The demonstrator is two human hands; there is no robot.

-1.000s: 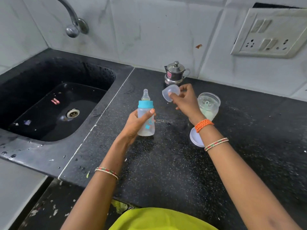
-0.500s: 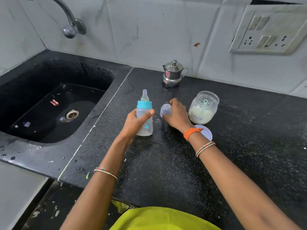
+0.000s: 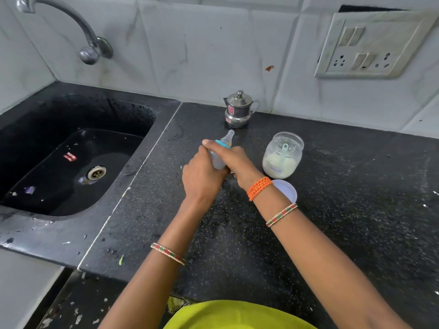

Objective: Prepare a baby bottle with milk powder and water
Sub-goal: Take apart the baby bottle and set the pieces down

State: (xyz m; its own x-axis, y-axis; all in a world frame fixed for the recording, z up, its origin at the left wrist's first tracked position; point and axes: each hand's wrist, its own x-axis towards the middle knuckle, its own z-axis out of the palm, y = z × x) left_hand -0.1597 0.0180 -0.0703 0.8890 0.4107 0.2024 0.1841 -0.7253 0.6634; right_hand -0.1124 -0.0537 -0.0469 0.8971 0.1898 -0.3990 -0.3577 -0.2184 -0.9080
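Note:
The baby bottle (image 3: 217,160), clear with a blue collar and a teat on top, is tilted away from me over the black counter. My left hand (image 3: 202,176) grips its lower body. My right hand (image 3: 231,157) wraps over its upper part at the blue collar, fingers across the ring. Both hands hide most of the bottle; only the teat, a bit of the collar and a strip of the body show. The clear milk powder jar (image 3: 282,155) stands open just right of my hands, a pale blue scoop inside. The bottle's clear cap is hidden from view.
The jar's white lid (image 3: 286,192) lies flat by my right wrist. A small steel pot (image 3: 238,109) with lid stands at the back wall. A black sink (image 3: 71,162) lies to the left under the tap (image 3: 88,47). A wall socket panel (image 3: 373,47) is at upper right.
My right hand let go of the clear cap it was setting down and moved onto the bottle's blue collar. The bottle, upright before, now tilts away in both hands.

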